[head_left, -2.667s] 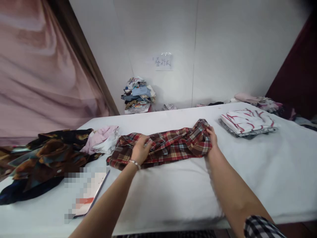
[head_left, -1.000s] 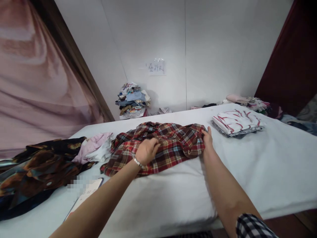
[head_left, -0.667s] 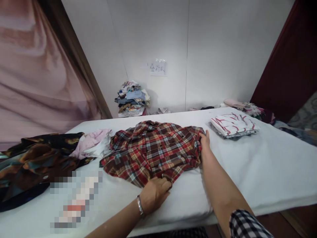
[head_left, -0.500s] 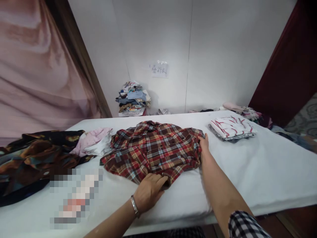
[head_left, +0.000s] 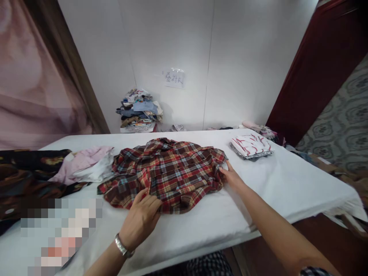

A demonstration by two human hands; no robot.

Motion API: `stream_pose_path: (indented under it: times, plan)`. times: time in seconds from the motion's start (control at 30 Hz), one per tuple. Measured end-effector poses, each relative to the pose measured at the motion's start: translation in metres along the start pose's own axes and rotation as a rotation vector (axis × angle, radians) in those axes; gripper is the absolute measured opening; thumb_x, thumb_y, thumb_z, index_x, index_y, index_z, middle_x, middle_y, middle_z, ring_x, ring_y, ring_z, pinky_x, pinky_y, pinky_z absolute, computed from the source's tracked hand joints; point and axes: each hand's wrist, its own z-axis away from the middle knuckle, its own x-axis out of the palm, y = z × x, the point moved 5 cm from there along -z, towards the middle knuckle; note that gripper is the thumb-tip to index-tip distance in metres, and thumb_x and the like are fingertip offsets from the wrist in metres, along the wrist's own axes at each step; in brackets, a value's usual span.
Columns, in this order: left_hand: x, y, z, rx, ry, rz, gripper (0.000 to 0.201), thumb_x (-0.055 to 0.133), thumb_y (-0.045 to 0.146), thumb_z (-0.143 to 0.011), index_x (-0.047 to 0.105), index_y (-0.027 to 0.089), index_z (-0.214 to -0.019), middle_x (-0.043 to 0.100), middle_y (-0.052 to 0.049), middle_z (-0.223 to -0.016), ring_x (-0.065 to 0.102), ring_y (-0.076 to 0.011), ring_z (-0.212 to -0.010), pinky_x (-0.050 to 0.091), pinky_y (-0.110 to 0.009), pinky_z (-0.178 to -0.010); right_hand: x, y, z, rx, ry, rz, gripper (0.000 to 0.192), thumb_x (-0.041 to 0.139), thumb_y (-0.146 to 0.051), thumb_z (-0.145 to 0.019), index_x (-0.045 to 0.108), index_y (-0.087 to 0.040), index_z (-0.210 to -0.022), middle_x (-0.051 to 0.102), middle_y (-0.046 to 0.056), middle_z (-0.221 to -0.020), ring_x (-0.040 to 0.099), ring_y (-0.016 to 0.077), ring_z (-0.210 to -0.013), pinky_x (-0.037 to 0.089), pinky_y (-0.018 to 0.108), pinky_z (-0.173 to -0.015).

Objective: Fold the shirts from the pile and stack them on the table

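A red plaid shirt (head_left: 172, 168) lies spread out on the white padded table (head_left: 258, 191), collar toward the wall. My left hand (head_left: 140, 218) rests flat on its near hem, fingers stretched over the cloth; a metal bracelet sits on that wrist. My right hand (head_left: 231, 177) is at the shirt's right edge and pinches the fabric there.
A folded white garment with red marks (head_left: 251, 145) lies right of the shirt. A pink-white garment (head_left: 83, 165) and a dark patterned one (head_left: 25, 172) lie to the left. A pixelated flat object (head_left: 57, 230) sits near the front-left edge. A clothes pile (head_left: 139, 111) leans on the wall.
The bunched shirt has been pulled open toward me and now lies flat. My left hand slid left along the near hem; my right hand stayed on the right edge.
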Motion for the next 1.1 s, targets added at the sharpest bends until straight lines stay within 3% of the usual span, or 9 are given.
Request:
stream_pose_path:
  times: [0.23, 0.37, 0.5, 0.6, 0.7, 0.87, 0.97, 1.03, 1.1]
  plan:
    - [-0.025, -0.004, 0.017, -0.160, 0.297, 0.083, 0.010, 0.053, 0.018, -0.084, 0.058, 0.024, -0.092, 0.067, 0.000, -0.077, 0.064, -0.0188, -0.073, 0.051, -0.035, -0.075, 0.013, 0.007, 0.047, 0.037, 0.098, -0.001, 0.112, 0.079, -0.023, -0.066, 0.012, -0.032, -0.156, 0.074, -0.001, -0.091, 0.071, 0.0216, -0.082, 0.057, 0.038, -0.078]
    - [-0.025, -0.012, 0.029, -0.303, 0.333, 0.144, 0.015, 0.054, 0.020, -0.082, 0.059, 0.028, -0.094, 0.070, 0.002, -0.079, 0.066, -0.0186, -0.072, 0.053, -0.031, -0.063, 0.023, 0.013, 0.053, 0.081, 0.057, -0.033, 0.111, 0.079, -0.021, -0.064, 0.017, -0.030, -0.155, 0.074, -0.001, -0.085, 0.071, 0.0222, -0.076, 0.057, 0.036, -0.069]
    - [-0.015, -0.010, 0.035, -0.280, 0.282, 0.156, 0.019, 0.056, 0.018, -0.079, 0.061, 0.030, -0.093, 0.072, 0.003, -0.079, 0.067, -0.0190, -0.072, 0.053, -0.032, -0.064, 0.022, 0.010, 0.052, 0.005, 0.076, -0.077, 0.093, 0.081, -0.022, -0.062, 0.039, -0.025, -0.144, 0.073, -0.002, -0.076, 0.070, 0.0196, -0.071, 0.056, 0.033, -0.071]
    - [-0.003, -0.005, 0.039, -0.231, 0.175, 0.183, 0.026, 0.055, 0.014, -0.076, 0.061, 0.030, -0.096, 0.072, 0.002, -0.084, 0.068, -0.0201, -0.080, 0.053, -0.038, -0.084, 0.015, 0.003, 0.048, -0.076, 0.149, -0.160, 0.072, 0.082, -0.026, -0.062, 0.054, -0.024, -0.128, 0.074, -0.001, -0.082, 0.070, 0.0181, -0.073, 0.057, 0.031, -0.071]
    - [0.010, -0.004, 0.045, -0.189, 0.041, 0.204, 0.041, 0.055, 0.012, -0.073, 0.062, 0.031, -0.109, 0.072, 0.000, -0.104, 0.067, -0.0234, -0.101, 0.038, -0.049, -0.109, 0.009, 0.000, 0.046, -0.082, 0.209, -0.220, 0.061, 0.081, -0.026, -0.062, 0.059, -0.026, -0.119, 0.075, 0.000, -0.091, 0.069, 0.0183, -0.074, 0.057, 0.031, -0.067]
    - [0.013, -0.016, 0.057, -0.150, -0.105, 0.148, 0.056, 0.064, 0.020, -0.073, 0.056, 0.031, -0.127, 0.067, -0.006, -0.127, 0.055, -0.0315, -0.126, 0.026, -0.059, -0.115, 0.013, 0.003, 0.042, -0.046, 0.161, -0.200, 0.060, 0.079, -0.030, -0.066, 0.057, -0.028, -0.121, 0.074, 0.002, -0.102, 0.070, 0.0202, -0.085, 0.059, 0.033, -0.075]
    - [0.007, -0.026, 0.060, -0.151, -0.183, 0.141, 0.039, 0.067, 0.022, -0.073, 0.064, 0.031, -0.111, 0.069, -0.004, -0.124, 0.053, -0.0324, -0.129, 0.026, -0.061, -0.114, 0.019, 0.005, 0.042, -0.012, 0.117, -0.139, 0.062, 0.076, -0.036, -0.071, 0.054, -0.031, -0.129, 0.069, 0.003, -0.120, 0.068, 0.0236, -0.100, 0.059, 0.037, -0.082]
    - [0.001, -0.031, 0.058, -0.166, -0.207, 0.169, 0.016, 0.064, 0.022, -0.076, 0.067, 0.029, -0.090, 0.073, -0.001, -0.113, 0.054, -0.0305, -0.129, 0.024, -0.060, -0.116, 0.024, 0.006, 0.044, 0.027, 0.054, -0.133, 0.062, 0.073, -0.039, -0.075, 0.051, -0.034, -0.133, 0.063, 0.002, -0.133, 0.064, 0.0240, -0.112, 0.058, 0.037, -0.087]
    - [-0.005, -0.037, 0.053, -0.228, -0.195, 0.215, 0.008, 0.059, 0.022, -0.080, 0.066, 0.027, -0.080, 0.075, 0.001, -0.101, 0.057, -0.0277, -0.125, 0.024, -0.058, -0.116, 0.029, 0.007, 0.049, 0.067, -0.022, -0.148, 0.064, 0.070, -0.040, -0.078, 0.047, -0.037, -0.138, 0.059, 0.000, -0.139, 0.061, 0.0230, -0.120, 0.056, 0.037, -0.090]
